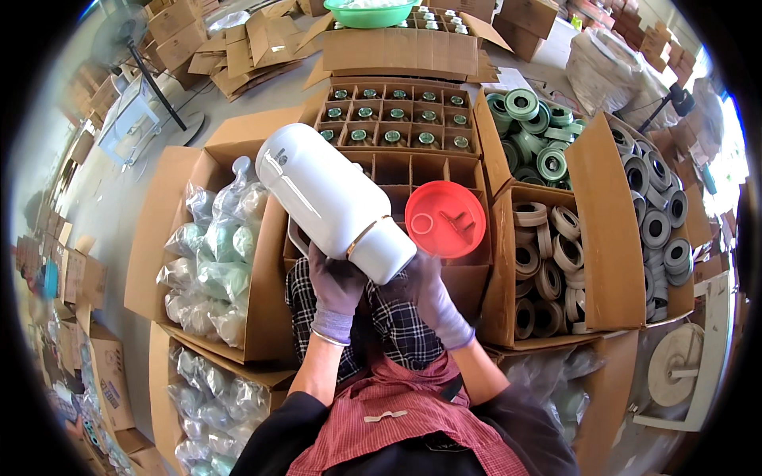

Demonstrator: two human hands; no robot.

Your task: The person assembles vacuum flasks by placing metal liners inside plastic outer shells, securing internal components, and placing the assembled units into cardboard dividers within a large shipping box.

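Observation:
A glossy white vacuum flask (321, 182) lies tilted across the view before me, its body up to the left and its white cap (382, 251) down to the right. A thin gold band rings the flask above the cap, and a pale handle shows along its lower left side. My left hand (334, 284), in a grey glove, is closed around the neck from below, with some fingers hidden behind it. Close to the cap is my gloved right hand (431, 290), its fingers smeared by motion. Just beyond it sits a red round dish (444, 193) holding a ring and small reddish pieces.
Ahead, a divided carton (397, 149) holds several green-topped bottles. At left stands an open box of plastic-wrapped pieces (214, 262). To the right are boxes of green rings (551, 164), cream rings (567, 252) and grey rings (656, 230). A green basin (369, 16) sits farther off.

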